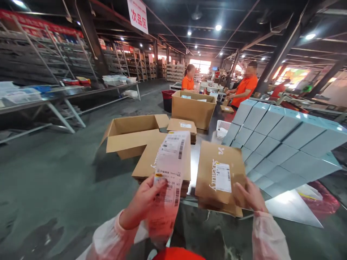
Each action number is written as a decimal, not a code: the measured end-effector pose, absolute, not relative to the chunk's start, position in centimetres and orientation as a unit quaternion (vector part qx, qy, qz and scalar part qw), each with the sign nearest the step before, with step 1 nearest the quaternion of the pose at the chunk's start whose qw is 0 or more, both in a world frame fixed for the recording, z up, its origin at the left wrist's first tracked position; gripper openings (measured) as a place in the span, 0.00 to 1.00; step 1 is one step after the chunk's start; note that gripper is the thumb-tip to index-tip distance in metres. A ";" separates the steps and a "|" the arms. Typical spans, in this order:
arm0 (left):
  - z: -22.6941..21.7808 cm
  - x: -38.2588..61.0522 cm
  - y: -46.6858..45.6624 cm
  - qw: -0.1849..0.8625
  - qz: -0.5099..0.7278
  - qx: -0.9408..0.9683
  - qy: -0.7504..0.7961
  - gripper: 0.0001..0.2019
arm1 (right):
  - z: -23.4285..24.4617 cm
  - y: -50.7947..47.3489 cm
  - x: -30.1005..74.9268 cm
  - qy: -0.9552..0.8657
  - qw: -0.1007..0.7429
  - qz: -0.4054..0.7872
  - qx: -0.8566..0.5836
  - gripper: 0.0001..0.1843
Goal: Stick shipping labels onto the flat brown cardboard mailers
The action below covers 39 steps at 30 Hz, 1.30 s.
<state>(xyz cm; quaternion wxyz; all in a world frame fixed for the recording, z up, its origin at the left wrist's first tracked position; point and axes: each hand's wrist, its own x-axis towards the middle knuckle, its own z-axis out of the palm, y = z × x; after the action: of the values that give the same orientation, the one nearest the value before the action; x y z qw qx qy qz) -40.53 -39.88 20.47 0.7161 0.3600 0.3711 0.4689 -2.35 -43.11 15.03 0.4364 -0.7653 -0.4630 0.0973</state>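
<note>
My left hand [148, 196] is closed on a strip of printed shipping labels [169, 155], thumb on top, its lower part hanging down towards me. Behind the strip is a stack of flat brown cardboard boxes [145, 162] with white lettering. To the right lies another flat cardboard box [206, 162], bearing a white label [223, 177], with more cardboard beneath it. My right hand [252, 195] grips this box at its lower right edge, thumb on the upper face near the label. The fingers underneath are partly hidden.
Light blue boxes [271, 141] are stacked high at the right. An open carton [132, 139] stands at left; a fuller one [192, 108] is farther back, near a labelled flat stack [180, 126] and a white basket [222, 128]. Two people in orange work beyond.
</note>
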 end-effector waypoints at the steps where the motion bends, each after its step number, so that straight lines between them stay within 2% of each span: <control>1: 19.7 -40.1 -40.4 0.715 0.465 0.375 0.363 0.23 | 15.2 -43.1 -4.2 -0.480 0.441 0.138 -0.746 0.40; 4: 17.8 -39.1 -41.2 0.723 0.404 0.442 0.344 0.22 | 16.1 -42.6 -13.1 -0.569 0.481 0.394 -0.538 0.44; 5: 17.4 -39.0 -41.3 0.727 0.375 0.465 0.339 0.22 | 16.4 -42.6 -16.2 -0.579 0.488 0.443 -0.480 0.40; 7: 17.0 -39.4 -41.1 0.717 0.357 0.493 0.339 0.24 | 16.6 -42.8 -21.5 -0.564 0.500 0.482 -0.446 0.24; 9: 17.1 -40.3 -40.6 0.680 0.416 0.474 0.373 0.26 | 16.5 -42.9 -24.5 -0.575 0.473 0.481 -0.462 0.18; 12: 17.1 -41.8 -39.8 0.618 0.506 0.427 0.423 0.24 | 16.6 -41.6 -25.5 -0.631 0.405 0.481 -0.454 0.20; 14: 16.7 -42.2 -39.4 0.604 0.510 0.435 0.431 0.22 | 17.4 -39.8 -25.4 -0.640 0.399 0.487 -0.440 0.27; 15: 16.4 -42.2 -39.3 0.597 0.507 0.445 0.434 0.22 | 18.0 -38.7 -25.4 -0.645 0.395 0.485 -0.439 0.28; 19: 15.1 -41.3 -38.7 0.574 0.533 0.427 0.452 0.21 | 19.7 -35.6 -26.1 -0.702 0.328 0.430 -0.463 0.16; 23: 14.3 -40.6 -37.3 0.558 0.569 0.394 0.457 0.22 | 19.6 -33.1 -26.2 -0.690 0.315 0.458 -0.463 0.18; 26: 14.0 -40.8 -36.2 0.545 0.563 0.421 0.457 0.22 | 19.6 -31.4 -26.0 -0.696 0.239 0.514 -0.441 0.20; 28: 13.6 -41.0 -35.7 0.534 0.556 0.442 0.459 0.24 | 19.8 -30.9 -26.1 -0.716 0.209 0.492 -0.449 0.20; 33: 13.0 -41.4 -35.5 0.491 0.560 0.438 0.503 0.24 | 19.6 -31.1 -26.7 -0.750 0.241 0.374 -0.490 0.17; 36: 13.2 -41.5 -35.7 0.483 0.567 0.442 0.500 0.21 | 19.3 -31.0 -26.5 -0.731 0.249 0.417 -0.479 0.20; 39: 13.5 -41.6 -35.7 0.503 0.561 0.461 0.470 0.21 | 19.1 -30.8 -26.2 -0.719 0.213 0.486 -0.448 0.22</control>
<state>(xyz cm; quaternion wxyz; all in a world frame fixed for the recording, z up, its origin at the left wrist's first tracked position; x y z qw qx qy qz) -41.61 -35.68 13.45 0.5027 0.4607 0.4696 0.5608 -26.25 -30.84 19.13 0.2133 -0.4480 -0.7192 0.4863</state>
